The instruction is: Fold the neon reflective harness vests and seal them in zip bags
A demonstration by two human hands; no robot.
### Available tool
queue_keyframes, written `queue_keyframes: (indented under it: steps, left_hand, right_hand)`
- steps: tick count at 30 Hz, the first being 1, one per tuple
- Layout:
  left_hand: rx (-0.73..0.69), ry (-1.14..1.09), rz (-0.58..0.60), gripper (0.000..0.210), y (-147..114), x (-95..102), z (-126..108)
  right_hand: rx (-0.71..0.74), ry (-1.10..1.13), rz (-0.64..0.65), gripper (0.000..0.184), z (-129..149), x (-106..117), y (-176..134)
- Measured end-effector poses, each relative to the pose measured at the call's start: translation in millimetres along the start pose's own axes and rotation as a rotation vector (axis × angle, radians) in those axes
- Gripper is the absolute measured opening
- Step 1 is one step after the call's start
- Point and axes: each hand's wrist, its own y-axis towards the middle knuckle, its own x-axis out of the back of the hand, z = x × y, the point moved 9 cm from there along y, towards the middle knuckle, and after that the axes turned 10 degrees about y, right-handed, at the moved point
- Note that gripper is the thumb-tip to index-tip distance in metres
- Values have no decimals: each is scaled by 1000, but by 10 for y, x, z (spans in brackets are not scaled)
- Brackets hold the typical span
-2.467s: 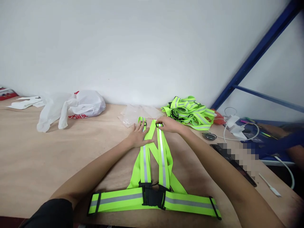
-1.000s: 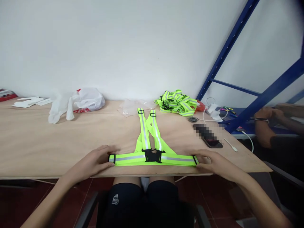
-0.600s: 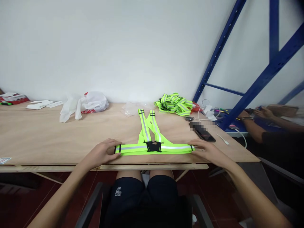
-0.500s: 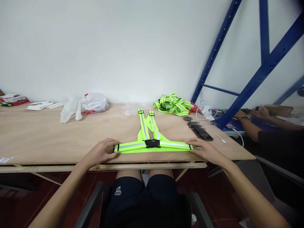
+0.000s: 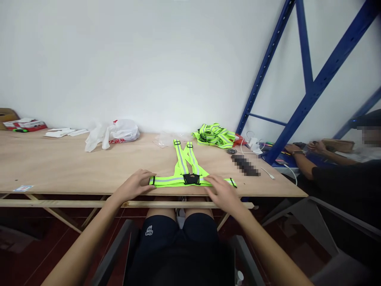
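Note:
A neon-yellow reflective safety vest [image 5: 169, 180] made of straps lies flat near the table's front edge. Its waist belt runs left to right, with a black buckle [image 5: 191, 179] at the middle. Two shoulder straps with black sliders reach away from me. My left hand [image 5: 137, 184] grips the belt's left end between thumb and fingers. Just right of the buckle, my right hand [image 5: 222, 192] lies over the belt, its thumb and fingers apart. The belt's right end sticks out beyond that hand, and part of the belt is hidden beneath it.
On the wooden table [image 5: 74, 171], a pile of similar straps [image 5: 216, 136] lies at the back, with a white plastic bag [image 5: 125, 130] to its left. A blurred-out dark object [image 5: 245, 165] and a cable [image 5: 268, 173] are at right. Past the blue rack [image 5: 308, 95] sits another person.
My right hand has left the belt's right end and moved left to beside the buckle. My left hand stays at the left end. The view has shifted slightly to the right.

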Motion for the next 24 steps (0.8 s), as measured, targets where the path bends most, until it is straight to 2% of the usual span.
queue_keyframes:
  steps: [2,5,9,14,19,22,24]
  left_hand:
    - [-10,-14,-33,52,0,47,-47]
    - [-23,-60,-53,51,3,87,-93]
    - [-34,-132,-88,52,17,95,-90]
    - [-48,-201,-139,48,101,101,-147]
    - [-19,-363,-278,47,400,248,-333]
    - [-72,-496,-310,45,686,259,-600]
    - [-112,-590,-300,45,894,186,-811]
  right_hand:
    - [60,-45,30,36,287,-207,73]
    - [95,-103,48,39,484,-368,176]
    - [75,-133,92,44,469,-451,230]
    - [16,-124,122,37,348,-530,185]
    - [45,-100,78,35,321,-557,168]
    - [55,-78,64,35,319,-561,158]
    - [70,-62,44,35,331,-554,145]
